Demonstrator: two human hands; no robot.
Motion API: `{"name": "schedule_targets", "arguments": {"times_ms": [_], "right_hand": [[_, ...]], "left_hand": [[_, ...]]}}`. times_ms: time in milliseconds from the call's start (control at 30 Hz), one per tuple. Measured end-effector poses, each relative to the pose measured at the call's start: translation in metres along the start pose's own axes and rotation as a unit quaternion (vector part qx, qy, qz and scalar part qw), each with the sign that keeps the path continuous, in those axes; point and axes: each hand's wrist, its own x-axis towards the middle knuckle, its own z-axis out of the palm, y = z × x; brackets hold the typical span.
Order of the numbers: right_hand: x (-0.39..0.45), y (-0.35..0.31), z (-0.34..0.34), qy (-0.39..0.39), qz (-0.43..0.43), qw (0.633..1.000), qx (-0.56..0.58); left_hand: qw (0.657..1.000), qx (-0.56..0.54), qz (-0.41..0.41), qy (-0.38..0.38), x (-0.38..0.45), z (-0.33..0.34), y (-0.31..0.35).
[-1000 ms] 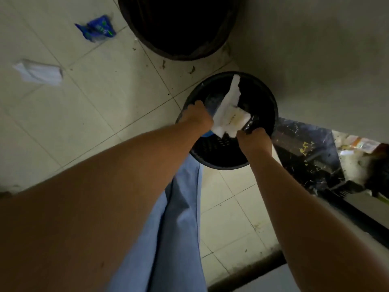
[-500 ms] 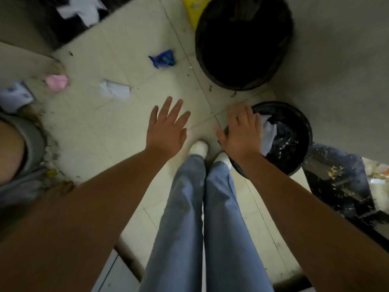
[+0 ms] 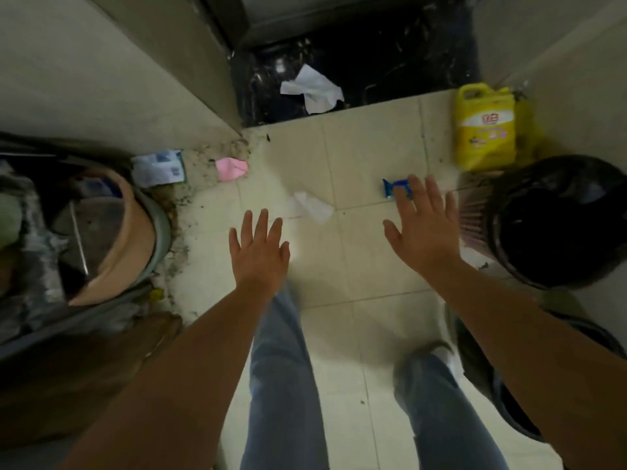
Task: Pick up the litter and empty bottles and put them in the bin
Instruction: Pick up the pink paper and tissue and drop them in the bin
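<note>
Both my hands are stretched out flat over the tiled floor, fingers spread, holding nothing. My left hand point(image 3: 259, 251) hovers just below a crumpled white tissue point(image 3: 312, 205). My right hand point(image 3: 425, 223) partly covers a blue wrapper point(image 3: 393, 188) with its fingertips. Further off lie a pink paper scrap point(image 3: 231, 168), a white-and-blue packet point(image 3: 157, 167) by the wall, and a large white tissue point(image 3: 310, 88) on the dark threshold. A yellow jug point(image 3: 485, 128) stands by the right wall. A black-lined bin point(image 3: 556, 220) stands at the right.
A stack of dirty basins and tubs point(image 3: 84, 232) fills the left side, with grit on the floor around it. Walls close in on both sides. My legs in blue jeans point(image 3: 285, 378) stand on the tiles below my hands. Part of a dark round rim point(image 3: 488, 385) shows at the lower right.
The view has swung left, away from the small bin where paper was dropped. Both hands have let go and now reach open over the floor litter, the right one nearer the blue wrapper.
</note>
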Motion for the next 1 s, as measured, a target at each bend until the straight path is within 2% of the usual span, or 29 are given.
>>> {"name": "schedule_targets", "arguments": {"times_ms": [100, 233, 433, 500, 567, 633, 833, 1000], "right_hand": [[0.037, -0.052, 0.015, -0.027, 0.030, 0.999, 0.010], [0.083, -0.096, 0.052, -0.084, 0.044, 0.995, 0.021], [0.176, -0.112, 0.143, -0.142, 0.025, 0.990, 0.012], [0.211, -0.109, 0.180, -0.146, 0.032, 0.989, 0.018], [0.244, -0.105, 0.217, -0.117, 0.042, 0.992, 0.019], [0.269, -0.101, 0.252, -0.098, 0.062, 0.993, 0.009], [0.298, -0.088, 0.319, -0.076, 0.095, 0.992, -0.027], [0.299, -0.077, 0.328, -0.010, 0.084, 0.996, 0.003]], "left_hand": [[0.999, -0.005, -0.022, -0.023, 0.050, -0.002, -0.052], [0.996, -0.051, -0.061, -0.039, 0.118, 0.004, -0.087], [0.992, -0.089, -0.078, -0.041, 0.236, 0.052, -0.094], [0.984, -0.124, -0.123, -0.027, 0.279, 0.079, -0.100], [0.973, -0.148, -0.178, -0.006, 0.320, 0.106, -0.111], [0.971, -0.139, -0.194, 0.012, 0.357, 0.132, -0.120], [0.991, -0.016, -0.113, 0.065, 0.414, 0.171, -0.135], [0.987, -0.004, -0.135, 0.085, 0.417, 0.169, -0.145]]}}
